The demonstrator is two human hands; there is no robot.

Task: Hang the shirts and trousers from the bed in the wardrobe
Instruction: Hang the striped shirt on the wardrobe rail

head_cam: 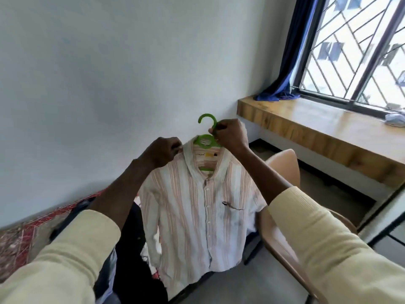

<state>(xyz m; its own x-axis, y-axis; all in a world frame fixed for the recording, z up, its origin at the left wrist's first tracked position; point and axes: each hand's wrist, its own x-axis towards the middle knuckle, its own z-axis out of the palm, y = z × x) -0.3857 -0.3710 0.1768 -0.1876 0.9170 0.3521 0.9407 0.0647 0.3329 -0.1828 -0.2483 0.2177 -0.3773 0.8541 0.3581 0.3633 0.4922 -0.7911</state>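
A white shirt with pale orange stripes (197, 216) hangs buttoned on a green plastic hanger (205, 142), held up in front of the white wall. My right hand (230, 137) grips the hanger's neck just below the hook. My left hand (163, 153) pinches the shirt's collar and shoulder at the left. Below the shirt, dark clothes (135, 260) lie on the bed with its red patterned cover (26, 233). The wardrobe is out of view.
A tan plastic chair (282, 216) stands right of the shirt. A wooden ledge (317, 126) runs under the barred window (355, 47), with a blue curtain (291, 51) at its left end and a pale cloth (394, 119) at the far right.
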